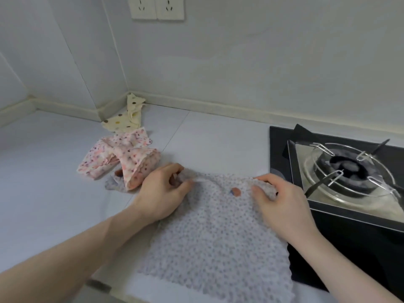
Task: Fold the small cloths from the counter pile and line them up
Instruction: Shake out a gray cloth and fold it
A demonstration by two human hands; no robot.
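Lying flat on the pale bench [54,193], a grey dotted cloth [214,243] has its far edge held at both corners: the left hand [162,192] has a curled grip pinching one corner, the right hand [282,204] a curled grip on the other. Behind, a pink floral cloth [122,158] and a cream spotted cloth [126,119] lie crumpled. A black gas stove [349,171] sits just right.

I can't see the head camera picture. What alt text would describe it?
Two bare hands, left hand and right hand, pinch the far corners of a grey dotted cloth spread on a counter. Crumpled pink floral cloth lies left, gas stove right.
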